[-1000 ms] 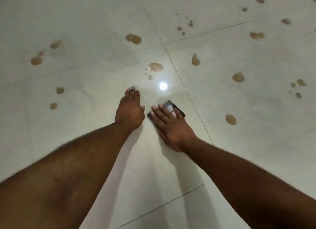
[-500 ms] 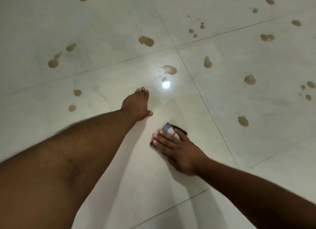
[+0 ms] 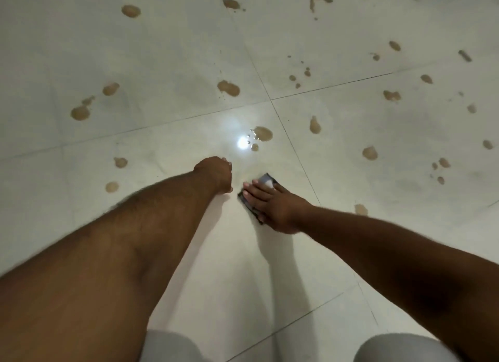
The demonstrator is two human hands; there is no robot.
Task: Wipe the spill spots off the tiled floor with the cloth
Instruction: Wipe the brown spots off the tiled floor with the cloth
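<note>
My right hand [image 3: 275, 205] lies flat with straight fingers on a small dark cloth [image 3: 267, 179], pressing it onto the pale tiled floor [image 3: 175, 64]. My left hand [image 3: 216, 172] rests on the floor just left of the cloth; its fingers point away and are mostly hidden behind the hand. Several brown spill spots dot the tiles. The nearest ones are a wet blot [image 3: 263, 133] just beyond the hands, a spot [image 3: 361, 209] right of my right wrist, and two spots [image 3: 112, 186] to the left.
A bright light reflection [image 3: 242, 142] glints on the tile beside the wet blot. Dark grout lines [image 3: 286, 133] cross the floor. My knees in light shorts [image 3: 399, 348] show at the bottom edge. A small dark object [image 3: 465, 56] lies at the far right.
My right hand has slid the cloth back up and to the right, level with my left hand. The view has pulled back, showing more floor and my knees.
</note>
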